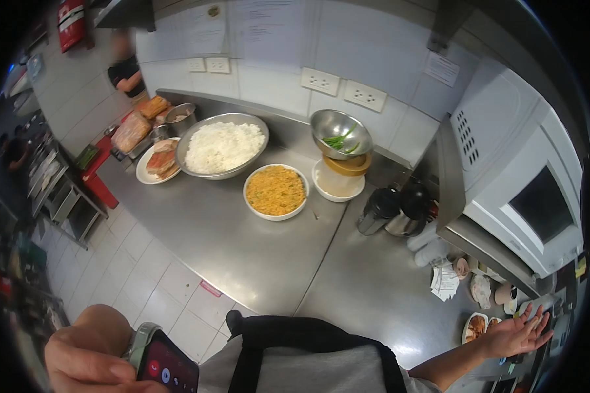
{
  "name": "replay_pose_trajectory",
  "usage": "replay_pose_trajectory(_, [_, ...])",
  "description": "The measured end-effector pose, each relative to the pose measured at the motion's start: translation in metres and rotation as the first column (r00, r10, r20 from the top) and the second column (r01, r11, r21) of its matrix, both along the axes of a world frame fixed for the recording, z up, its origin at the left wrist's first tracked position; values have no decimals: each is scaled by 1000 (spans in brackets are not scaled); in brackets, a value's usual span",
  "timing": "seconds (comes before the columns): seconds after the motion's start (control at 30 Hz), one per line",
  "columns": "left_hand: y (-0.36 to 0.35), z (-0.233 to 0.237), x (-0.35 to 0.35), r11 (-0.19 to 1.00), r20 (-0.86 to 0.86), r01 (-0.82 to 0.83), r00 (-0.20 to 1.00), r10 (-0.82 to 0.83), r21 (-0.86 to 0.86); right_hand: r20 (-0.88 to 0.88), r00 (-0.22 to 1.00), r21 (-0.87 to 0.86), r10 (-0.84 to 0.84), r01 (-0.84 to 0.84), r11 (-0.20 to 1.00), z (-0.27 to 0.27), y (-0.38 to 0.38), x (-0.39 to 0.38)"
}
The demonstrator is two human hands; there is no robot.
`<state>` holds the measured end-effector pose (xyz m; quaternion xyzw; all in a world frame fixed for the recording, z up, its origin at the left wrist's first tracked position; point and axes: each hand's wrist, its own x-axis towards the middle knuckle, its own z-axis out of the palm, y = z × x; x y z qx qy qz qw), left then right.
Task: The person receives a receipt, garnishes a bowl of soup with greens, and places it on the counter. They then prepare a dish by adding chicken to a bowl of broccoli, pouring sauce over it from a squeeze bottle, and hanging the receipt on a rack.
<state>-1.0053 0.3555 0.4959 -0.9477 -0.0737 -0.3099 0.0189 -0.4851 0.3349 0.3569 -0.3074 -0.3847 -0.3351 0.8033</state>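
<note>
At the lower left my left hand is closed round a phone with a lit call screen. My right hand reaches out at the lower right, fingers spread and palm up, near a white dish of reddish food; nothing is held in it. On the steel counter a white bowl of yellow-orange food sits beside a large metal bowl of white rice. A metal bowl with green pieces rests on a yellow-rimmed container over a white bowl.
A plate of meat and wrapped food stand at the counter's left. Dark-lidded containers stand right of centre, below and left of a white microwave. A person stands behind at the upper left.
</note>
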Motion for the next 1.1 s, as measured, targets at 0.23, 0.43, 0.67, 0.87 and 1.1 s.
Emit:
replay_pose_trajectory(0.23, [-71, 11, -34, 916, -24, -400, 916, 400, -12, 139, 984, 27, 113, -118, 993, -1, 43, -20])
replay_pose_trajectory(0.43, [-135, 20, -90, 731, -112, -670, 743, 660, -131, 152, 938, 50, 311, -322, 945, 10, 93, -103])
replay_pose_trajectory(0.67, [-183, 15, -173, 613, -4, -773, 622, 783, -162, 163, 833, 65, 529, -544, 837, 19, 153, -250])
replay_pose_trajectory(0.87, [-214, 30, -249, 376, -181, -916, 397, 900, -141, 219, 731, 69, 646, -672, 737, 15, 178, -380])
replay_pose_trajectory(1.1, [-213, 30, -318, 324, -142, -930, 350, 926, -174, 140, 694, 84, 706, -719, 690, 30, 209, -496])
